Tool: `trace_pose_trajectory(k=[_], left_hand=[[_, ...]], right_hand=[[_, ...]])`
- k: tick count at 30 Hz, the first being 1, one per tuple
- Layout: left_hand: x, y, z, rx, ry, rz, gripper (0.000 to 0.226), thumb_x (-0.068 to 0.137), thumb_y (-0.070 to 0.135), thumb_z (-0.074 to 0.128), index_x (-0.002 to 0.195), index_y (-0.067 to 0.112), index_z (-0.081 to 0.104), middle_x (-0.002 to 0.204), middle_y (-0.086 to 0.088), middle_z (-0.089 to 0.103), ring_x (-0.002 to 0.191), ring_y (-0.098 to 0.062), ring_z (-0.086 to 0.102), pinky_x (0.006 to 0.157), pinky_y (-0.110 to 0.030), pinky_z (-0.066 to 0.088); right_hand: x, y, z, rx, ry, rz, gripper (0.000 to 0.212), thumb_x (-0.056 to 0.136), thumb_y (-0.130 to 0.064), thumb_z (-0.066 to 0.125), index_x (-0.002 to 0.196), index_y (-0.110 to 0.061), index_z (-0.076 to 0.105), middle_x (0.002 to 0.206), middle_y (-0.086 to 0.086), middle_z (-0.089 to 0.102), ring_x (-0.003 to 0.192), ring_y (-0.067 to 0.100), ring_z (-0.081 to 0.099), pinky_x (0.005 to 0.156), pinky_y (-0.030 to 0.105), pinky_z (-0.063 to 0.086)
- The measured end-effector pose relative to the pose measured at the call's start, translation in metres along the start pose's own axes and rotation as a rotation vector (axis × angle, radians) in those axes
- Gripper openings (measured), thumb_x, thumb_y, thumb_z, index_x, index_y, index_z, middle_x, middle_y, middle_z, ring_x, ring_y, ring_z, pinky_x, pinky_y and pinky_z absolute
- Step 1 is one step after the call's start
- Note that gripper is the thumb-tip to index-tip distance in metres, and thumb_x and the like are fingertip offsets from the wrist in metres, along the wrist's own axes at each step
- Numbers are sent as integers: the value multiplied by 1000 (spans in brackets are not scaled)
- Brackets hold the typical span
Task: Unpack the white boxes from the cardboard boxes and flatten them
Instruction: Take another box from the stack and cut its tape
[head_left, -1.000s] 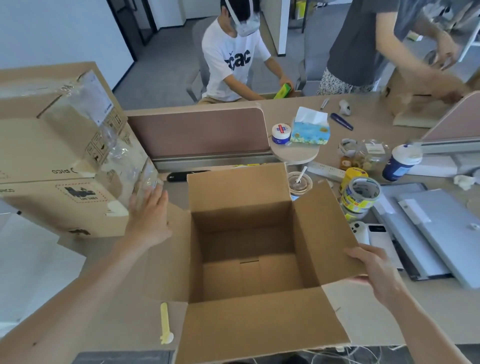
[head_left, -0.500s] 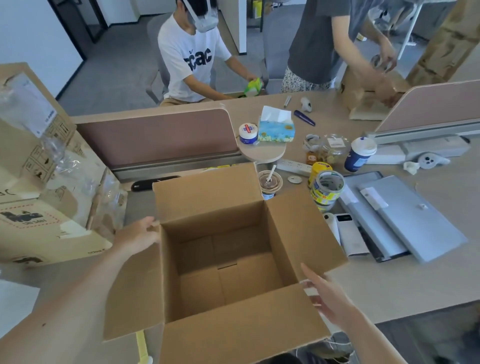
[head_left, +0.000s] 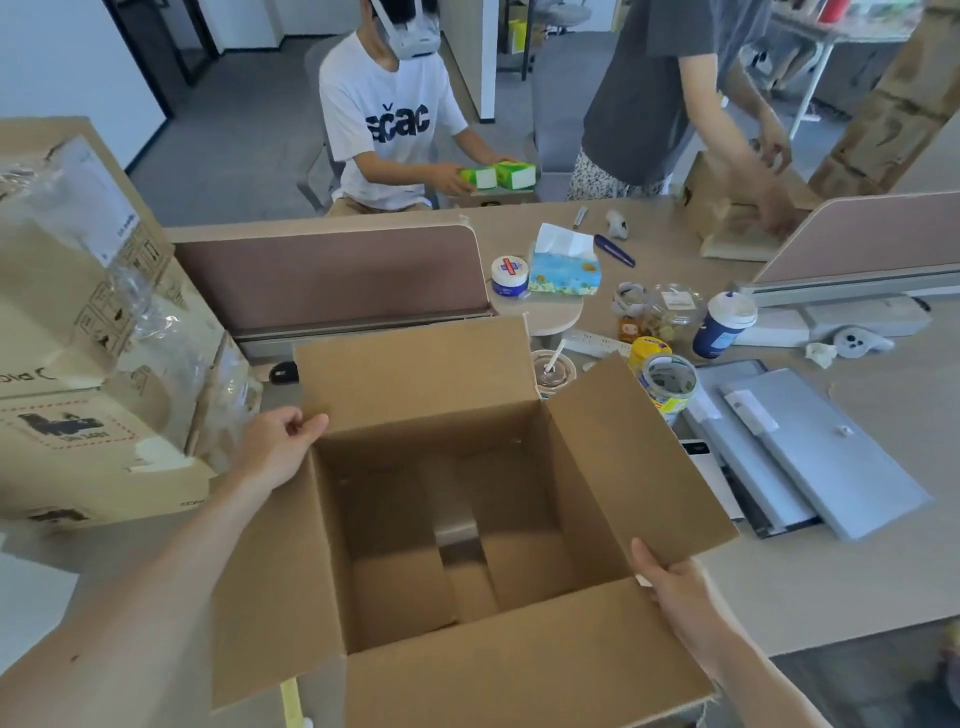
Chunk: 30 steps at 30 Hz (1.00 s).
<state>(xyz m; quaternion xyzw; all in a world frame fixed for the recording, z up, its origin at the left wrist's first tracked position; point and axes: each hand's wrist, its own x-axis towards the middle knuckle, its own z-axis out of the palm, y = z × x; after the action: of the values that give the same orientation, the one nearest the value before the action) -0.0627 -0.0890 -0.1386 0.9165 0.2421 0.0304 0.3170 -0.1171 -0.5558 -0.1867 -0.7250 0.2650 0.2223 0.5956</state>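
– Cardboard box: where does it sit?
– Lower middle of the head view, upright on the table, with all four top flaps splayed outward. It looks empty. No white boxes show inside, only the bottom flaps with a gap and a shiny strip between them.
– And the hands?
– The left hand, left of centre, has its fingers curled at the far-left corner of the rim and pinches the edge where the back flap begins. The right hand, lower right, grips the near corner of the right flap. Its fingers are hidden beneath the card.
– How will the box handle?
– Light, I'd judge, since it's empty. Corrugated card is stiff across a panel and folds readily along the creases. A flap alone is a poor hold, because it hinges and the body swings. Dry card isn't slippery or fragile, though a corner would crush or tear if wrenched.
– Where's the best place to take hold for flattening?
– Two opposite corners of the walls, just below the flap creases, close to where the hands are now. The bottom seam probably needs opening first. After that, pushing diagonal corners together should collapse it.
– Is anything in the way?
– Stacked cartons stand just beside it at the left of the frame. Closed laptops and a tape roll lie near on the right, and a swinging flap could knock them.
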Motion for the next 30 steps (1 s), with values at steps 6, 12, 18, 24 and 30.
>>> trace_pose_trajectory(k=[6,12,18,24,30], left_hand=[[-1,1,-33,-20,73,-24,46,93,36,67,60,10,46,61,-7,48,63,-24,47,60,-36,32],[-13,19,-44,-1,51,57,47,92,43,66,61,12,47,60,-5,51,62,-23,51,61,-35,38],[-17,29,-58,49,61,126,46,90,42,69,63,9,52,61,-7,55,64,-27,56,62,-37,42],[-11,33,-73,65,138,175,46,89,38,71,59,8,51,57,-6,53,61,-22,52,56,-33,35],[-7,34,-83,88,165,153,45,90,39,71,61,10,54,59,-6,55,63,-19,52,57,-33,32]], right_hand=[[-13,-20,8,56,15,-73,42,86,-37,70,118,-12,60,97,19,74,90,47,69,84,56,54],[-30,-45,17,-102,95,-230,32,80,-51,72,70,-25,56,55,-11,57,63,15,56,60,24,41],[-28,-54,11,-205,111,-343,30,92,-34,66,65,-28,53,64,-11,54,74,19,55,61,24,40],[-35,-56,-5,-247,57,-306,31,91,-38,66,74,-13,71,66,7,71,68,22,68,64,31,48],[-40,-65,-11,-276,49,-353,30,93,-35,64,85,-8,74,63,-2,72,57,6,67,47,15,44]])
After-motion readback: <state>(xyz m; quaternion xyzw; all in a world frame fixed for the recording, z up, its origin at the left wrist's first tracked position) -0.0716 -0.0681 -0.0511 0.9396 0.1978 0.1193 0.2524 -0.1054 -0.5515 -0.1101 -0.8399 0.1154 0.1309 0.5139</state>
